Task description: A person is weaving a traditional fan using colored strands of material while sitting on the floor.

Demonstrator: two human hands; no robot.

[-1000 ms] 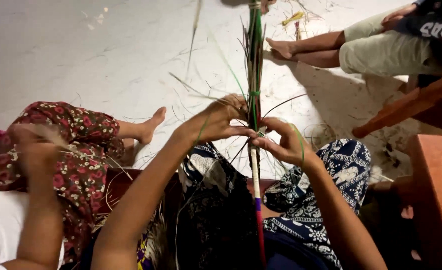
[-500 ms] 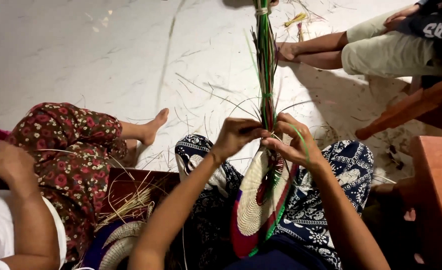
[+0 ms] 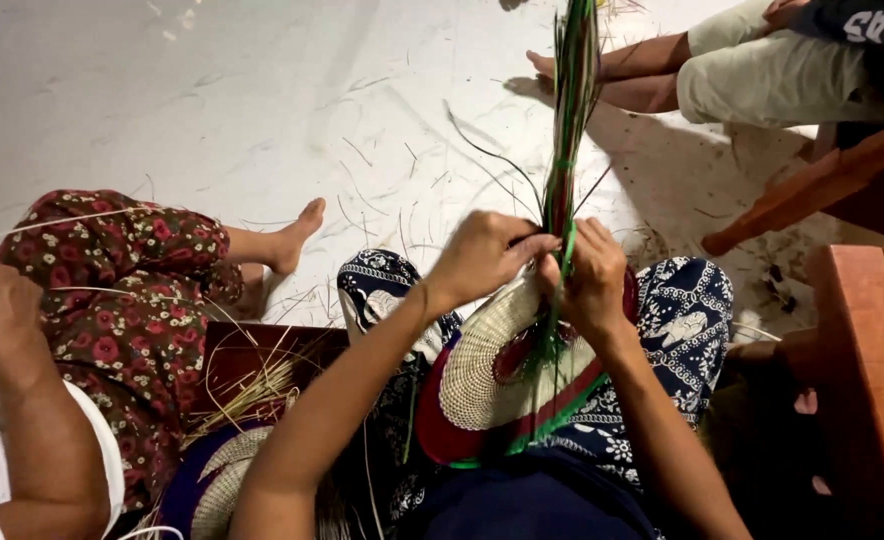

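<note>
Hidden: the top of the long bundle of green and dark red fibre strands (image 3: 570,110) runs out of the frame at the upper centre; where the strands meet the weave is covered by both hands.
Hard to make out: which single strands each finger pinches.
Cut off: the person at the upper right shows only bare legs and pale shorts (image 3: 762,75); the person at the left shows only an arm and a floral-trousered leg (image 3: 127,290).
Woven piece: the round, flat woven disc of pale straw with red and green rim bands (image 3: 502,385) lies in the lower centre, on the lap in blue patterned cloth, tilted with its face toward the camera.
Long axis: the bundle stands nearly upright in the frame, leaning slightly right, from the disc's upper edge toward the top.
Left hand (image 3: 487,255): closed, fingers pinching strands at the bundle's base.
Right hand (image 3: 590,275): clenched around the bundle's base, touching the left hand.
Nearby: wooden bench (image 3: 877,370) at the right edge.
</note>
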